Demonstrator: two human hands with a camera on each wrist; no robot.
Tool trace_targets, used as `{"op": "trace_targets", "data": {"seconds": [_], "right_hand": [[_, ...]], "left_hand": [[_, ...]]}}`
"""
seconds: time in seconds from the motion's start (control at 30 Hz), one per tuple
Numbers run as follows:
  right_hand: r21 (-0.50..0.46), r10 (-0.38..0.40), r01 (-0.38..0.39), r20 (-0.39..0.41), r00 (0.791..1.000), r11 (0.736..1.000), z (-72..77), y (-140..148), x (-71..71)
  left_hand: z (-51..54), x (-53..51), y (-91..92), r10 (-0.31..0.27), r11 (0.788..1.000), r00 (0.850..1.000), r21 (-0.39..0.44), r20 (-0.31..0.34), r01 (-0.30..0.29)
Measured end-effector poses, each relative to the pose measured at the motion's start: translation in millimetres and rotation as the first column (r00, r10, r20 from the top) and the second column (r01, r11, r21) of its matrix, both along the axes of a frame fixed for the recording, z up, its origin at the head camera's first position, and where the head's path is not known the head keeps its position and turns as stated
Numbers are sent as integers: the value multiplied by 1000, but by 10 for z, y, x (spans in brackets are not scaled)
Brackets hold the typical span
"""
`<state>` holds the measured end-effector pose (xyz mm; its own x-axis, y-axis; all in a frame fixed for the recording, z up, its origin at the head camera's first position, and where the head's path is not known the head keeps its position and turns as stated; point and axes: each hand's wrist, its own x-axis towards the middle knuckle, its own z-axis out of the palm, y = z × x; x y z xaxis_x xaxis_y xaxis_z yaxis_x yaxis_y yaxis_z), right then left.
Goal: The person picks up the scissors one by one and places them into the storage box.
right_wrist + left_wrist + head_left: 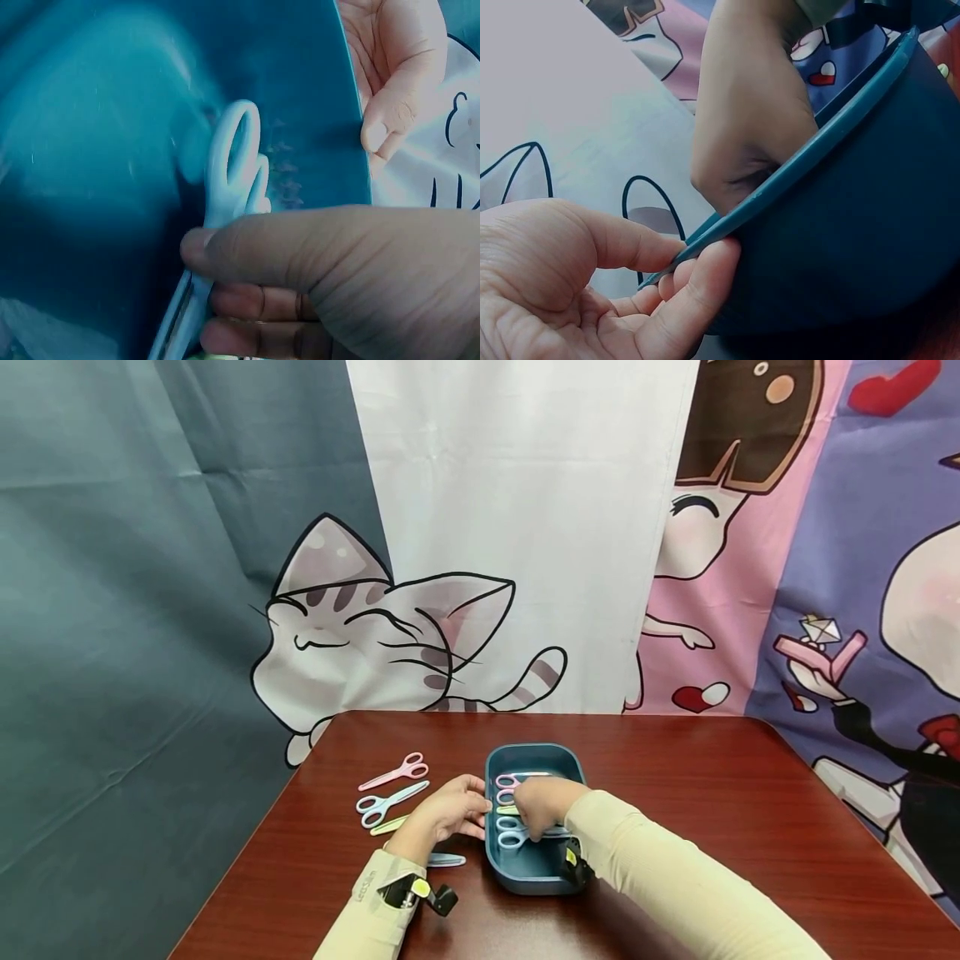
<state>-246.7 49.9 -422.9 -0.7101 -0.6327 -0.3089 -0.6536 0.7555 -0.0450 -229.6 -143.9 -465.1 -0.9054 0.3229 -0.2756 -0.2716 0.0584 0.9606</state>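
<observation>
A dark teal box [532, 885] with rounded corners stands on the table. My left hand [448, 812] pinches its left rim between thumb and fingers, as the left wrist view shows at the box wall [855, 217]. My right hand [547, 806] reaches inside and pinches light blue scissors [225, 191] near the base of the blades. Their handle loops point toward the left wall. Farther back in the box lie pink scissors [507, 782], and a yellow-green piece [507, 810] shows between the two, mostly hidden by my right hand.
Left of the box, pink scissors [407, 767] and light blue scissors [375, 810] lie on the reddish-brown table [675, 768]. A yellow-green blade [388, 825] and a blue blade [447, 860] stick out from behind my left arm. A printed curtain [525, 527] hangs behind the table.
</observation>
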Motion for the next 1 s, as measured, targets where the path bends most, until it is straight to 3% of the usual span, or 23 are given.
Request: {"op": "trace_targets", "data": {"seconds": [0.17,0.5,0.83,1.0], "right_hand": [[27,-60,60,-1,998,998,-29,-27,22],[71,-90,102,-149,985,992,-101,-118,94],[45,-129,136,-131,983,990,-142,-109,43],[-1,-130,130,-98,987,991,-50,-30,56]], "left_hand": [[6,-7,9,3,1000,1000,-11,0,-3],[-24,-21,1,16,1000,1000,-9,-4,-16],[-9,-16,0,11,1000,1000,-4,-5,-11],[-17,-2,-2,15,1000,1000,0,0,-15]]}}
